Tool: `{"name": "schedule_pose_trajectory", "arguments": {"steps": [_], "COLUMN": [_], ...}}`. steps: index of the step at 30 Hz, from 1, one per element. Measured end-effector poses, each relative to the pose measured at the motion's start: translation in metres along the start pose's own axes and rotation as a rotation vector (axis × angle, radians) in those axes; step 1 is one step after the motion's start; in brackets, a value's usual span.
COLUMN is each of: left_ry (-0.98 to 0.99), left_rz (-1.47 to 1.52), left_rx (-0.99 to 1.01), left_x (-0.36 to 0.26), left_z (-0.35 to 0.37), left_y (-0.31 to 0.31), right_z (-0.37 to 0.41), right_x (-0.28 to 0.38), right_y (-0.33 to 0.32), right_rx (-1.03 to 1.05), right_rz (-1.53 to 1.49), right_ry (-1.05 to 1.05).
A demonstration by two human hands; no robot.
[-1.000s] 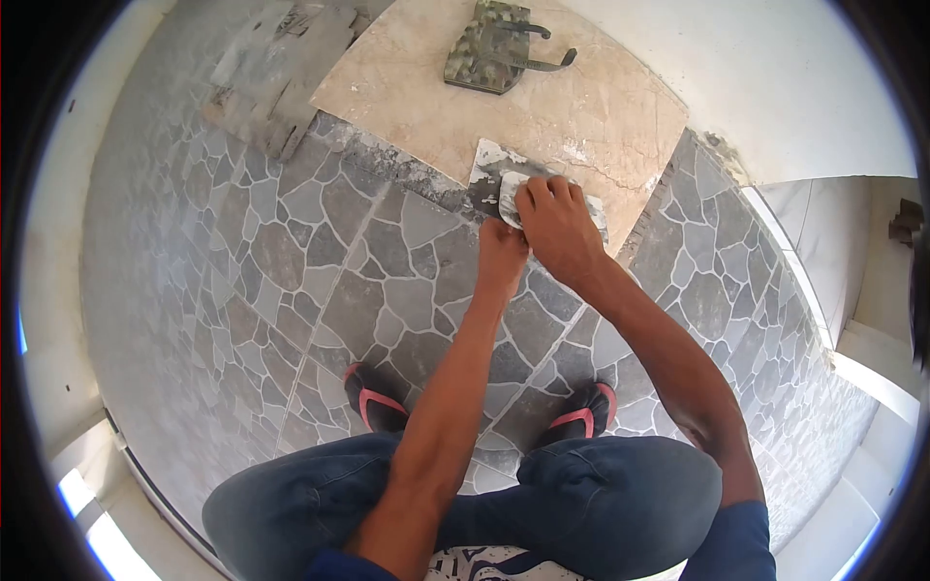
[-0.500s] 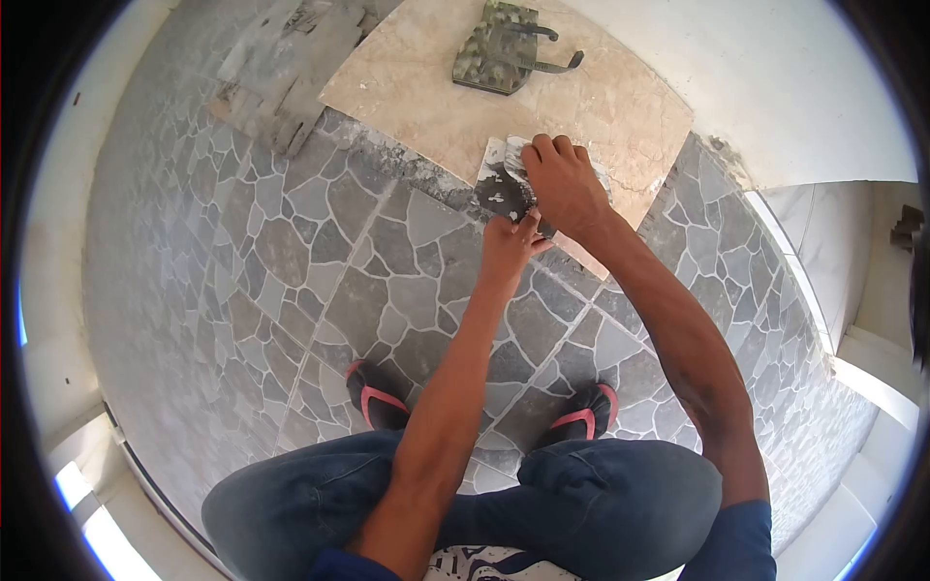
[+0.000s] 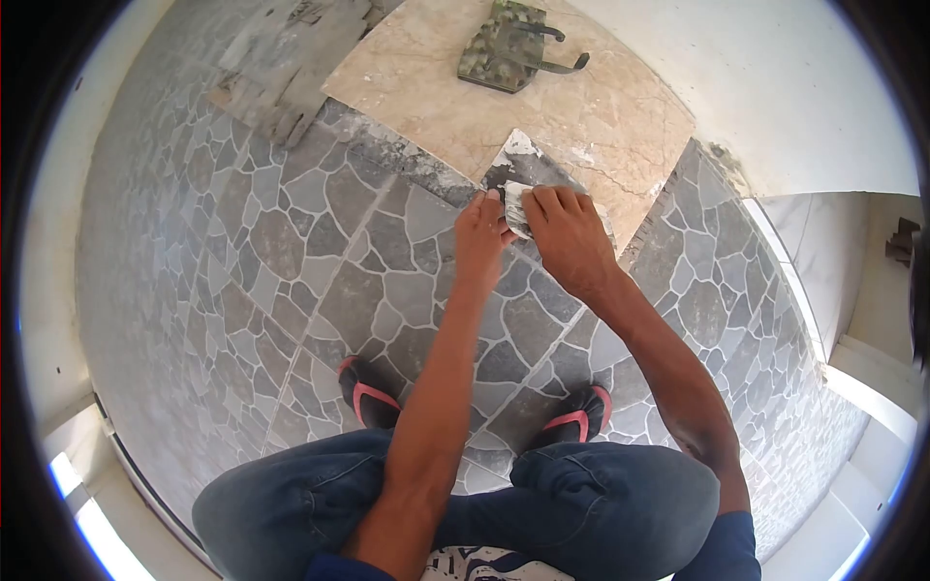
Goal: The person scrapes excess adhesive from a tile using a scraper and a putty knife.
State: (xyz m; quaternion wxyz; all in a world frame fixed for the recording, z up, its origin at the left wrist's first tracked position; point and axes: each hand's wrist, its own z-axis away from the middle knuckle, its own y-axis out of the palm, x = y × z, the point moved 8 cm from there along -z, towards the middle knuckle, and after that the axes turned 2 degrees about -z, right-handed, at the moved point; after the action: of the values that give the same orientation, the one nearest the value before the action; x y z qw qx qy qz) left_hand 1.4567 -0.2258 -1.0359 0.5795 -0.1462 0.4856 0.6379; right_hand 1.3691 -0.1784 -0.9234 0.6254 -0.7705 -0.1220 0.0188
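A dark tile piece (image 3: 545, 168) smeared with white paste rests on the near edge of the beige marbled slab (image 3: 436, 87). My left hand (image 3: 480, 225) pinches its left corner between thumb and fingers. Over the tile's near half, my right hand (image 3: 570, 232) grips a white flat, pad-like piece (image 3: 518, 209) with its fingers curled on top. That piece lies against the tile, close beside my left fingertips. A white patch of paste shows at the tile's far corner.
A camouflage-patterned object (image 3: 502, 46) with dark curved arms lies on the slab. Worn, stained boards (image 3: 281, 73) are at the upper left. Grey stone-pattern flooring (image 3: 387, 261) surrounds my sandalled feet. A white wall (image 3: 775, 87) rises on the right.
My right hand has drawn the white piece toward me across the tile, uncovering its far part. My left hand has shifted slightly left and up along the tile's corner.
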Motion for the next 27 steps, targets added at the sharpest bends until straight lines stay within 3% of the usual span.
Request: {"name": "schedule_pose_trajectory", "arguments": {"steps": [15, 21, 27], "left_ry": [0.124, 0.032, 0.215], "left_rz": [-0.047, 0.039, -0.206], "left_rx": [0.155, 0.1, 0.082], "left_x": [0.011, 0.001, -0.007], "left_z": [-0.011, 0.001, 0.0], "left_y": [-0.008, 0.004, 0.001], "right_z": [-0.015, -0.033, -0.02], "right_x": [0.007, -0.005, 0.008], "right_y": [0.011, 0.018, 0.022], "right_rx": [0.047, 0.035, 0.011], "right_rz": [0.049, 0.098, 0.14], "right_ry": [-0.002, -0.011, 0.009]}}
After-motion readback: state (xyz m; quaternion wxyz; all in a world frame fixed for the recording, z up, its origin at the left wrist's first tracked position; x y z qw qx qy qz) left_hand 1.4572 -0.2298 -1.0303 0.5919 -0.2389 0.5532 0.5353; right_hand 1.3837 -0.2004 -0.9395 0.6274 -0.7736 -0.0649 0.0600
